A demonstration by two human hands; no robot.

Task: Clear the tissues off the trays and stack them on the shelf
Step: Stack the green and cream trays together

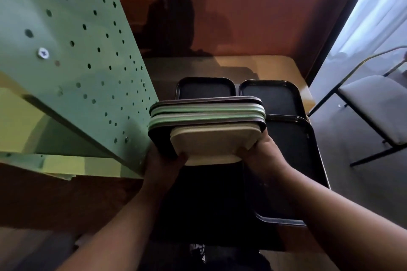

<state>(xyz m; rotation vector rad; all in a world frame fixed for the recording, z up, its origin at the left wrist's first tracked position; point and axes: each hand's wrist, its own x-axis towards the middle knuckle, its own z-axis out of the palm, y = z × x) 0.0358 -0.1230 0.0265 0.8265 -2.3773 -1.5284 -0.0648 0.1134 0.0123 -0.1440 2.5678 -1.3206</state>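
Dim light fills the room, and we see a reddish-brown booth back (253,11) at twelve o'clock, with a wooden table (284,68) below it. At one and twelve o'clock on that table lie two black trays (275,94) side by side, their near ends hidden behind what we carry. A third black tray (295,160) runs along three o'clock, partly covered by our right forearm, and whether a further dark tray lies under our arms at six o'clock is too dark to tell. A grey-seated chair (378,105) stands at three o'clock, cut off by the frame edge, beside pale curtains (378,6).

At nine to eleven o'clock rises the green perforated shelf (72,50), only its side panel and one ledge in view.

We hold the stack of trays (207,121) at centre, tilted up on edge just beside the shelf's panel: black, green and grey rims, with a cream one nearest us. Our left hand (163,160) is closed around the stack's lower left corner, our right hand (262,152) around its lower right corner, fingers hidden beneath. We make out no tissues.
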